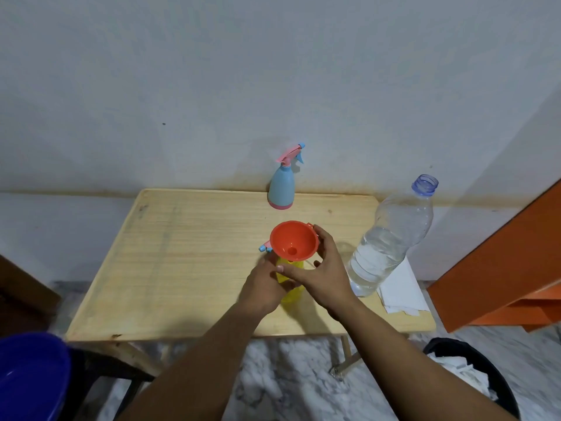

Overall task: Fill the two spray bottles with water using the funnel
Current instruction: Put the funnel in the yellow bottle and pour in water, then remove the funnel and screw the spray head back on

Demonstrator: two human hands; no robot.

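An orange funnel [293, 240] sits in the neck of a yellow spray bottle [292, 291] at the middle of the wooden table [182, 253]. My left hand [263, 288] is wrapped around the yellow bottle's body. My right hand [321, 268] cups the funnel's right rim and stem, fingers curved around it. A pink and blue spray head [266, 247] lies just left of the funnel. A blue spray bottle [282, 185] with its pink trigger head on stands upright at the table's far edge. An uncapped clear water bottle [391, 238], about half full, stands to the right.
White paper towels [400, 291] lie under and beside the water bottle at the table's right edge. An orange cabinet [501, 268] stands at the right, a black bin [473, 378] with paper below it. A blue tub [30, 375] is at the lower left.
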